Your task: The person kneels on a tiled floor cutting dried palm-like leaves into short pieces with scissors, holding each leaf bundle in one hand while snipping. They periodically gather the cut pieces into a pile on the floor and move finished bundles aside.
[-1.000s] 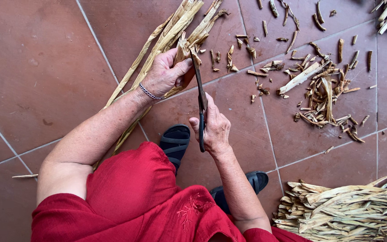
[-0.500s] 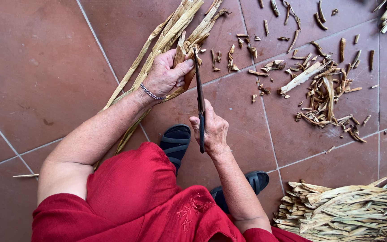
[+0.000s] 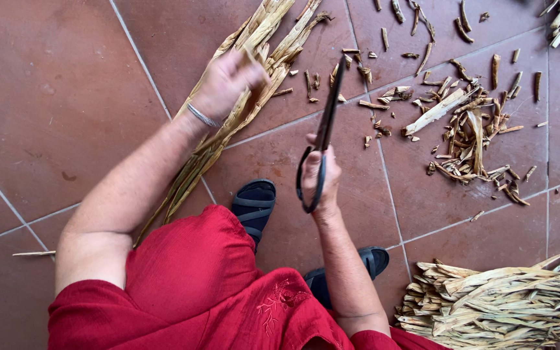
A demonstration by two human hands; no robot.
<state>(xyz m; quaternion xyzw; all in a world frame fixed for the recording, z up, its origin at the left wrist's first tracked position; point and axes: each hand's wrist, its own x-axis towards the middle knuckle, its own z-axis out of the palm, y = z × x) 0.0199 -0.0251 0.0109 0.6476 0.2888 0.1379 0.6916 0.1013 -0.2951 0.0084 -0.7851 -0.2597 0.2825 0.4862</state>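
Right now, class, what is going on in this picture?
A person in red clothes is working over a tiled floor. The left hand grips a bundle of dried leaves that slants across the tiles. The right hand holds black shears, blades closed and apart from the bundle. Cut scraps lie scattered to the right, and a pile of leaves sits at the lower right. Dark sandals show below.

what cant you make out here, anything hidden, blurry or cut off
Head view only:
- Left hand: motion blur, so its grip on the dried leaf bundle is unclear.
- Scissors: blades seen edge-on, open or closed unclear.
- Leaf pile: cut off by the right and bottom edges.
- Far sandal: partly hidden by the right forearm.
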